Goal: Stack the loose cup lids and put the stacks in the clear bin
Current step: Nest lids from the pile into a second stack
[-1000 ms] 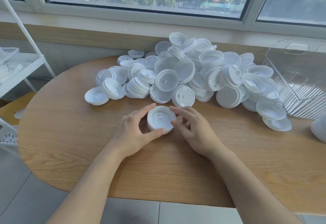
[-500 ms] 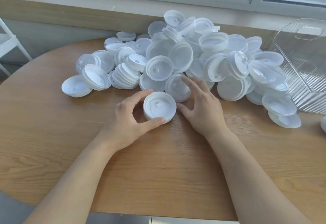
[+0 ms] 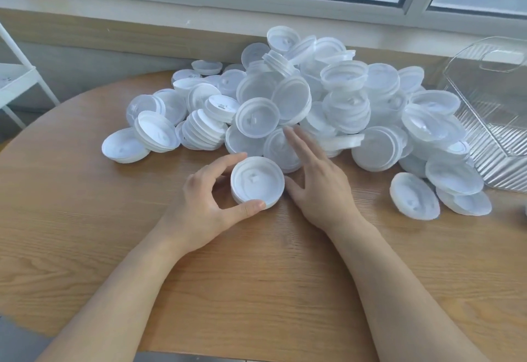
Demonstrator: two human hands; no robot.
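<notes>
Lids lie in a big loose pile point(image 3: 310, 110) across the upper middle of the frame, on a round wooden table point(image 3: 85, 236). They are white and half transparent, and many lean on each other; some already sit in short stacks at the left side of the pile.

In the centre of the frame the left hand point(image 3: 205, 202) holds a small stack of lids point(image 3: 257, 182) that rests on the table. Its thumb presses the lower edge of the stack and its index finger curls around the upper left edge, so the hand is half closed around it.

Just to the right, the right hand point(image 3: 319, 179) is spread open with straight fingers. Its thumb is beside the stack, and its fingertips reach over the lids at the near edge of the pile. It holds nothing.

At the right edge of the frame stands the clear bin point(image 3: 496, 122), with ribbed walls, close to the pile. A white shelf point(image 3: 17, 82) shows at the left edge.
</notes>
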